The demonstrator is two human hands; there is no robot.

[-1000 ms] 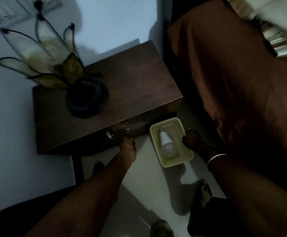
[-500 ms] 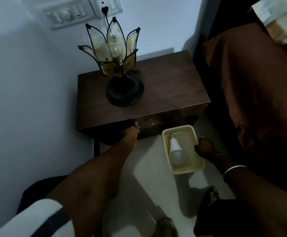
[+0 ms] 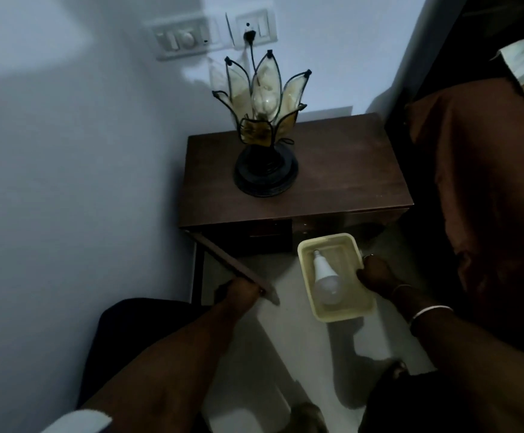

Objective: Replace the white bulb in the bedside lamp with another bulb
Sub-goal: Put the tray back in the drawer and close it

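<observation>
The white bulb, a frosted pear-shaped one with a narrow cap, lies loose in a shallow cream plastic tray, cap end toward the table. We cannot say for certain whether it is the removed bulb or the spare.

By size, we note first the dark brown wooden bedside table set in the corner against the pale wall. Its hinged cabinet door stands swung open toward us. On the tabletop stands the bedside lamp, a petal-shaped glass shade on a round black base, with a pale bulb seated inside the petals. Its cord runs up to a wall switch plate just above.

The left hand is closed around the outer edge of the cabinet door. The right hand pinches the tray's right rim, thumb on the inside wall, and carries the tray in the air just in front of the table.

We judge the step in hand to be storage or retrieval at the cabinet, with the lamp already fitted. The next move calls for keeping the tray level so the bulb does not roll, and passing it through the opening without striking the door or frame.
</observation>
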